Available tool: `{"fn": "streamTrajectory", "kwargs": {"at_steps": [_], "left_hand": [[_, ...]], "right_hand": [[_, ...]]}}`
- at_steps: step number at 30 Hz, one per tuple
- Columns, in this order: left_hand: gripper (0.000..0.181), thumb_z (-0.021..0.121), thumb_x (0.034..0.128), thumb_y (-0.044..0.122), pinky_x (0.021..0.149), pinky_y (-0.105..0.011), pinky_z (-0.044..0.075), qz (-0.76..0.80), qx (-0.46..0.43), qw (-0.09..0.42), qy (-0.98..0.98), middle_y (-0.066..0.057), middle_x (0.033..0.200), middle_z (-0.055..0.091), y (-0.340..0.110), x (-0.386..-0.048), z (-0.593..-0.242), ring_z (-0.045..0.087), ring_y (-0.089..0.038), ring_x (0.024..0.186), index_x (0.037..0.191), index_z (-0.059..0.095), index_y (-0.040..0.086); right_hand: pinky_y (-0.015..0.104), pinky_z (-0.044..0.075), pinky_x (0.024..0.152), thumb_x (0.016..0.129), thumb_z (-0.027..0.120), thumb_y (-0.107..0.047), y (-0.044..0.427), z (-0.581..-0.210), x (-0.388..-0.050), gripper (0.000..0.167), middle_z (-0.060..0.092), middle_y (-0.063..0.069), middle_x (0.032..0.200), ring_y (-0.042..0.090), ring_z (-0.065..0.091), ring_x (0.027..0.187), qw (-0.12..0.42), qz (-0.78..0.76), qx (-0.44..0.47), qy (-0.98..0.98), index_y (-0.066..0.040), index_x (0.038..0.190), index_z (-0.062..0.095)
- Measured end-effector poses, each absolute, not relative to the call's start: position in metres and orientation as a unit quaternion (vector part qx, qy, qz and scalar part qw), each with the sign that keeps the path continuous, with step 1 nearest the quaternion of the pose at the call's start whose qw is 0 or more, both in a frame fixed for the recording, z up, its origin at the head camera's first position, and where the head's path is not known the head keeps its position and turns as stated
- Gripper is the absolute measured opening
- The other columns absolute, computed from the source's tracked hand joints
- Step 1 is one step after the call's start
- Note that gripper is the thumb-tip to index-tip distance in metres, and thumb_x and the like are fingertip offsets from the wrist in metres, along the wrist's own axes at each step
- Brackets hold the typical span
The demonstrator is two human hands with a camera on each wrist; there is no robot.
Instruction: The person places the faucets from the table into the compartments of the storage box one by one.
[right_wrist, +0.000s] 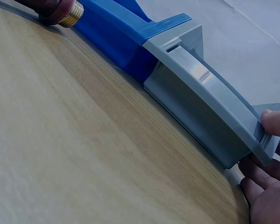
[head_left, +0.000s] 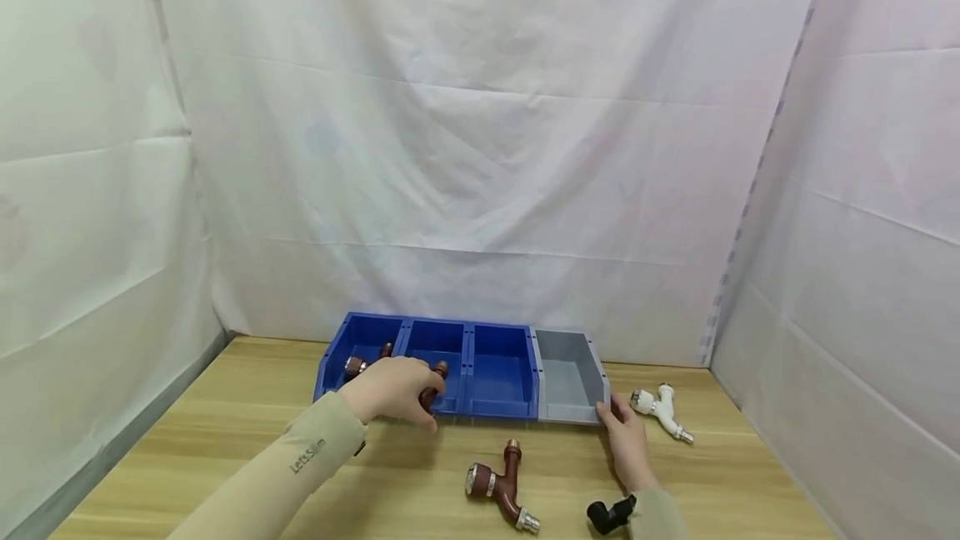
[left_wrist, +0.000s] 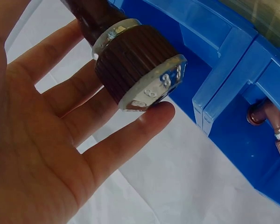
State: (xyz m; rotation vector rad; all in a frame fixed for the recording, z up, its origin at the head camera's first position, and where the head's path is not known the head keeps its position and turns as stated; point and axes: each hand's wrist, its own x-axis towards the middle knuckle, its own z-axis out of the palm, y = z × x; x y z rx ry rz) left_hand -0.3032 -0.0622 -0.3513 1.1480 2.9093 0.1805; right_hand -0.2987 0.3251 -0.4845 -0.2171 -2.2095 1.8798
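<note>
My left hand (head_left: 393, 390) (left_wrist: 46, 135) holds a brown tap (head_left: 441, 370) (left_wrist: 133, 58) at the second blue bin (head_left: 437, 338); its ribbed knob lies against the fingers, and the wrist hides part of the bin in the head view. Another brown tap (head_left: 355, 367) (left_wrist: 273, 116) lies in the leftmost blue bin (head_left: 327, 357). My right hand (head_left: 628, 444) (right_wrist: 270, 186) grips the front right corner of the grey bin (head_left: 567, 417) (right_wrist: 196, 112), thumb on the rim and fingers below.
A third blue bin (head_left: 501, 369) adjoins the grey one. On the wooden table (head_left: 420, 507), a brown tap (head_left: 506, 486) lies in front of the bins and a white tap (head_left: 663, 412) to the right of the right hand. White cloth (head_left: 465, 148) hangs behind and at both sides.
</note>
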Motion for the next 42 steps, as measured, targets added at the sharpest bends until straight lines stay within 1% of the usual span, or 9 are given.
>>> {"fn": "streamTrajectory", "kwargs": {"at_steps": [4,8,16,25,30,34,37,42], "left_hand": [[0.050,0.082,0.0717,0.050,0.074,-0.035,0.050,0.054,0.369,0.000,0.928,0.009,0.088,0.063,-0.060,-0.305,-0.350,0.055,-0.008,0.077,0.110,0.073,0.020],[0.050,0.081,0.0710,0.052,0.075,-0.035,0.050,0.043,0.365,-0.003,0.930,0.009,0.091,0.064,-0.060,-0.308,-0.349,0.056,-0.008,0.079,0.110,0.073,0.022],[0.047,0.081,0.0717,0.052,0.075,-0.036,0.050,0.047,0.352,0.000,0.935,0.012,0.085,0.060,-0.067,-0.309,-0.350,0.053,-0.007,0.075,0.109,0.072,0.024],[0.046,0.082,0.0716,0.050,0.073,-0.034,0.050,0.054,0.354,0.001,0.934,0.011,0.085,0.061,-0.066,-0.308,-0.347,0.052,-0.006,0.073,0.107,0.073,0.023],[0.043,0.082,0.0713,0.050,0.071,-0.032,0.049,0.051,0.357,0.003,0.933,0.014,0.081,0.059,-0.064,-0.313,-0.347,0.051,-0.005,0.070,0.105,0.073,0.024],[0.037,0.081,0.0721,0.049,0.065,-0.031,0.045,0.052,0.362,0.005,0.931,0.014,0.074,0.054,-0.062,-0.316,-0.348,0.049,-0.007,0.066,0.098,0.071,0.025],[0.034,0.081,0.0727,0.049,0.063,-0.031,0.042,0.051,0.358,0.009,0.932,0.014,0.070,0.052,-0.061,-0.316,-0.346,0.048,-0.008,0.066,0.095,0.070,0.026],[0.036,0.081,0.0728,0.048,0.064,-0.032,0.043,0.047,0.347,0.015,0.936,0.013,0.071,0.053,-0.061,-0.316,-0.344,0.049,-0.010,0.067,0.098,0.070,0.026]], "right_hand": [[0.046,0.020,0.113,0.103,0.049,-0.016,0.327,-0.483,-0.298,0.059,0.025,0.029,0.152,0.037,0.021,0.141,0.126,0.643,-0.072,-0.752,0.011,0.148,0.023],[0.046,0.020,0.113,0.102,0.050,-0.017,0.326,-0.481,-0.301,0.060,0.025,0.029,0.152,0.037,0.022,0.141,0.130,0.643,-0.071,-0.752,0.011,0.148,0.023],[0.047,0.020,0.113,0.103,0.051,-0.021,0.318,-0.483,-0.308,0.064,0.023,0.029,0.152,0.038,0.020,0.141,0.110,0.648,-0.061,-0.751,0.010,0.149,0.020],[0.046,0.022,0.112,0.102,0.051,-0.015,0.318,-0.484,-0.311,0.058,0.028,0.029,0.150,0.036,0.025,0.139,0.127,0.647,-0.062,-0.749,0.011,0.147,0.027],[0.045,0.023,0.112,0.102,0.050,-0.015,0.320,-0.482,-0.310,0.057,0.029,0.029,0.150,0.035,0.027,0.138,0.127,0.646,-0.063,-0.750,0.011,0.147,0.027],[0.046,0.022,0.112,0.102,0.049,-0.015,0.323,-0.482,-0.308,0.058,0.028,0.029,0.150,0.035,0.025,0.139,0.125,0.644,-0.067,-0.752,0.011,0.148,0.025],[0.046,0.022,0.112,0.102,0.050,-0.015,0.322,-0.484,-0.309,0.058,0.027,0.029,0.150,0.035,0.025,0.139,0.126,0.645,-0.064,-0.751,0.012,0.147,0.025],[0.045,0.021,0.112,0.102,0.051,-0.014,0.320,-0.485,-0.310,0.059,0.027,0.030,0.150,0.036,0.025,0.139,0.128,0.647,-0.064,-0.749,0.012,0.147,0.025]]}}
